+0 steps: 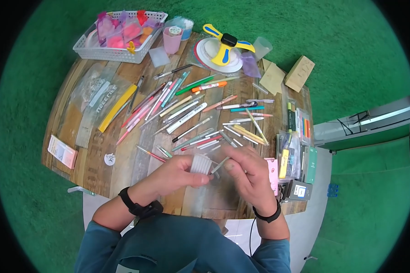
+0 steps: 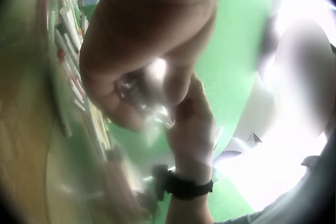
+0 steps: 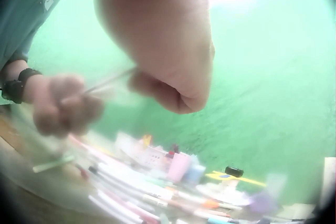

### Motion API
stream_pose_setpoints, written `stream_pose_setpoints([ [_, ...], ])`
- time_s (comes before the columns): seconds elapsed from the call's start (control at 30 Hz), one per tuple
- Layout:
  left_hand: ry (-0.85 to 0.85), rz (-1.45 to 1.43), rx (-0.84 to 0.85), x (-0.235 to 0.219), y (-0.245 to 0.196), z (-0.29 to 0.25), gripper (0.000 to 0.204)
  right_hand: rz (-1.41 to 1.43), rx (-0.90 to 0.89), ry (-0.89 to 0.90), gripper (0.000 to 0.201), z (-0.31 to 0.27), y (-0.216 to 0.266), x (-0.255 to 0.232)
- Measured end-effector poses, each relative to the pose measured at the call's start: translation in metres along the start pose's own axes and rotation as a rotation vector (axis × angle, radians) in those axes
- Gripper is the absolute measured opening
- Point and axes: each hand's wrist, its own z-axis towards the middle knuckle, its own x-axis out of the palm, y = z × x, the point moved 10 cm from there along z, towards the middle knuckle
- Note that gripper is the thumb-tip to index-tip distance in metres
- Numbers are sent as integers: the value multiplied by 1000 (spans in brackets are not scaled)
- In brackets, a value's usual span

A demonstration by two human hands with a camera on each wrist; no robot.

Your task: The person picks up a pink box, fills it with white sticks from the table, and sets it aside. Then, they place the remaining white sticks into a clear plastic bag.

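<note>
In the head view my left hand (image 1: 183,172) grips a clear plastic packet with a pale ribbed bundle (image 1: 200,164) at the table's near edge. Just right of it, my right hand (image 1: 248,175) pinches a thin pale strip (image 1: 220,165) between thumb and fingers. The left wrist view shows the left hand (image 2: 149,40) curled round shiny clear plastic (image 2: 152,85). From the right hand (image 3: 163,50) in the right wrist view, a thin line of material stretches toward the blurred left hand (image 3: 65,103). What exactly the strip is, I cannot tell.
Many pens (image 1: 187,117) lie spread over the wooden table (image 1: 82,175). A white basket (image 1: 134,55) of colourful pouches, a pink cup (image 1: 172,42) and a yellow three-armed object (image 1: 223,55) stand at the back. Packets and boxes (image 1: 310,164) line the right edge.
</note>
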Motion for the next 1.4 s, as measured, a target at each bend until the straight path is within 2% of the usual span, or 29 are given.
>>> stream_pose_setpoints([
  [0.1,36,-90,-43,6,1,-1,34,74,46,-17,30,2,-2,0],
  [0.3,66,-167,-37,10,3,0,33,153,-35,84,31,7,10,8],
  [0.4,51,-162,-17,5,3,0,30,212,38,75,29,5,4,8],
  [0.47,37,-149,-1,0,-4,-2,27,201,82,-124,24,3,-8,-11],
  [0.5,-117,-155,95,-18,-20,-7,25,200,83,-126,24,5,-12,-12],
  [0.53,-268,-158,187,-36,-35,-15,23,57,116,-89,22,10,-19,-10],
  [0.57,-265,-156,184,-41,-41,-16,23,-86,148,-51,21,14,-28,-8],
  [0.6,-322,-191,254,-54,-53,-20,23,-210,26,-28,16,16,-34,5],
  [0.63,-379,-225,325,-62,-64,-25,23,-211,25,-33,16,13,-46,14],
  [0.7,-403,-224,342,-64,-73,-29,23,-451,-47,218,7,7,-65,57],
  [0.73,-409,-219,322,-67,-69,-30,24,-500,-73,226,3,7,-68,67],
  [0.83,-419,-214,277,-69,-59,-31,26,-515,-134,251,3,8,-68,78],
  [1.1,-405,-179,215,-61,-49,-19,25,-666,-119,385,5,8,-64,96],
  [1.17,-389,-198,203,-60,-43,-17,24,-483,-47,424,11,10,-62,94],
  [1.2,-400,-198,209,-61,-41,-18,24,-479,-58,427,11,10,-54,89],
  [1.27,-310,-172,140,-51,-29,-17,25,-151,283,138,24,10,-58,36],
  [1.3,-326,-179,141,-52,-27,-19,25,-144,278,153,24,5,-54,30],
  [1.37,-222,-141,16,-38,-15,-15,26,368,243,-242,40,-5,-50,-13],
  [1.4,-223,-142,15,-38,-12,-14,26,369,244,-240,40,-7,-46,-16],
])
